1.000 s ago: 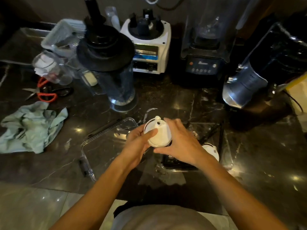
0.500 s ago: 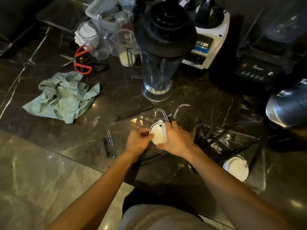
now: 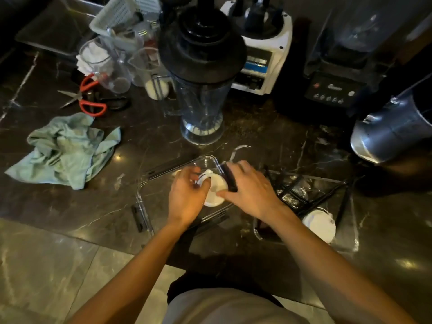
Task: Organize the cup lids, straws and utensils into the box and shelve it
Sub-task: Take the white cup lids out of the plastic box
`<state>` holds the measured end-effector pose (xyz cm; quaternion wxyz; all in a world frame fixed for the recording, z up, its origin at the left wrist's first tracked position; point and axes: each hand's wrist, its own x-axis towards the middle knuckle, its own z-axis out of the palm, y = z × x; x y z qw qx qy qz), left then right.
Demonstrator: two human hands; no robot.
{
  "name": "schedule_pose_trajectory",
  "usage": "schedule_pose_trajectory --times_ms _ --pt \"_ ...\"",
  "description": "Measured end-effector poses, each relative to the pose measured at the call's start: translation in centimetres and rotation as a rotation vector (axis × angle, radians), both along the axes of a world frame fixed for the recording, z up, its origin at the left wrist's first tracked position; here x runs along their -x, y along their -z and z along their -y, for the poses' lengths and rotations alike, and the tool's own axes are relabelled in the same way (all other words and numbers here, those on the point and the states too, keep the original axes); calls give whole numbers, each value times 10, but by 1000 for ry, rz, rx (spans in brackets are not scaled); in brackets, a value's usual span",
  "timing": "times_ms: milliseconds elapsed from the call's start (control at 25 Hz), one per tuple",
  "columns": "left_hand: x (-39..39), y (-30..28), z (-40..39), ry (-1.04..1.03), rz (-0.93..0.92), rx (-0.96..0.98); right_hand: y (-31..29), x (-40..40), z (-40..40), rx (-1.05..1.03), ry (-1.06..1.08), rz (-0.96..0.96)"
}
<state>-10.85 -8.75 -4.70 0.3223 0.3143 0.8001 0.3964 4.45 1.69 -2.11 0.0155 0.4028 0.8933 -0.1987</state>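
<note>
A crumpled green cloth (image 3: 67,149) lies at the left of the dark marble surface (image 3: 268,136), with red-handled scissors (image 3: 87,99) just behind it. Right of these stands a clear blender jar (image 3: 202,90) under a black lid. In front of the jar sits a clear box (image 3: 149,206), and both forearms reach forward from the bottom of the view to meet over it. The left hand (image 3: 188,198) comes in palm down with the wrist bent slightly inward, its thumb and curled fingers pinching the left rim of a white lid (image 3: 215,189). The right hand (image 3: 251,190) angles in from the right, thumb pressed to the lid's right edge and fingers curled over its far side, so both hands are clamped on the same lid, held low over the box's middle. Farther right, a second clear tray (image 3: 350,230) holds black straws (image 3: 311,197) lying crossed and another white lid (image 3: 319,224) at its near edge.
</note>
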Motion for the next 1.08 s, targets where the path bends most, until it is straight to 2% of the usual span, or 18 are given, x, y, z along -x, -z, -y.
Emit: schedule_pose_trajectory --times_ms 80,160,280,440,600,720,920,1080 --pt "-24 -21 -23 70 79 -53 -20 -38 -10 -107 133 -134" --pt "-59 -35 -46 194 152 -62 -34 -84 -19 -129 331 -192" --pt "-121 -45 -71 401 235 -44 -44 -155 -23 -89 581 -109" --pt "-180 -37 -82 668 234 138 -38 -207 -12 90 603 205" --pt "-208 -25 -82 853 112 336 -29 -222 -3 228 568 261" --pt "-220 -17 -79 839 99 388 -20 -223 -1 292 531 292" --pt "-228 -12 -80 672 131 387 -15 -218 -4 286 504 329" --pt "-224 -12 -79 565 237 358 -19 -225 -5 299 544 206"
